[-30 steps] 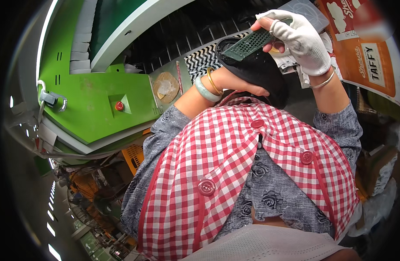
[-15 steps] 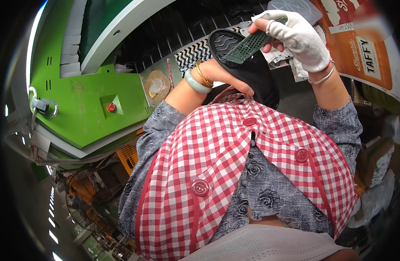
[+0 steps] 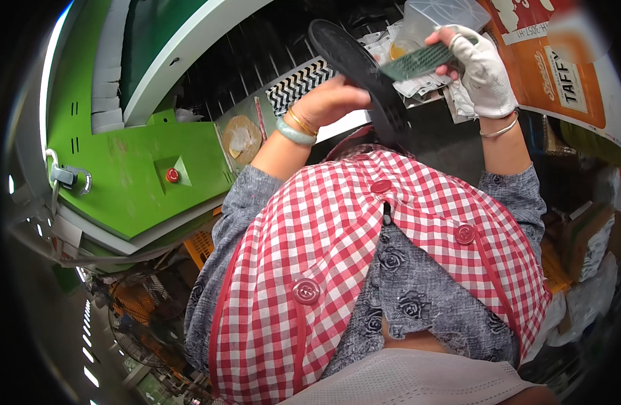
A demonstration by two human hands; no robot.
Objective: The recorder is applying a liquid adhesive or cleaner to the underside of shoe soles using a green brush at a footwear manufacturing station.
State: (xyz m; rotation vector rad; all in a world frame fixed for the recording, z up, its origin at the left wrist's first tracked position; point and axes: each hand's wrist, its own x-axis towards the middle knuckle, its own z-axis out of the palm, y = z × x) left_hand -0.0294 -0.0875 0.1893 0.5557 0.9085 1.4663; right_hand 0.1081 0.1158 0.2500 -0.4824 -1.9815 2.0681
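My left hand (image 3: 328,104), bare with a gold bangle and a pale green bangle, grips the edge of a black shoe sole (image 3: 354,61). The sole is tilted nearly edge-on, so its tread hardly shows; part of my fingers is hidden. My right hand (image 3: 482,74) wears a white glove with bare fingertips and is closed on a flat dark green strip (image 3: 418,63) with a grid of small holes. The strip's far end points left and comes close to the sole; whether they touch I cannot tell.
A green machine (image 3: 121,182) with a red button (image 3: 172,175) stands at left. Beyond my hands lie a zigzag-patterned sheet (image 3: 300,88), a clear plastic container (image 3: 438,20) and white packets (image 3: 422,86). A round tan piece (image 3: 241,137) lies near the machine. An orange printed box (image 3: 560,81) stands at right.
The sole has turned from showing its wavy tread to nearly edge-on and swung up and left. My right hand has moved slightly right and down with the green strip, now flatter.
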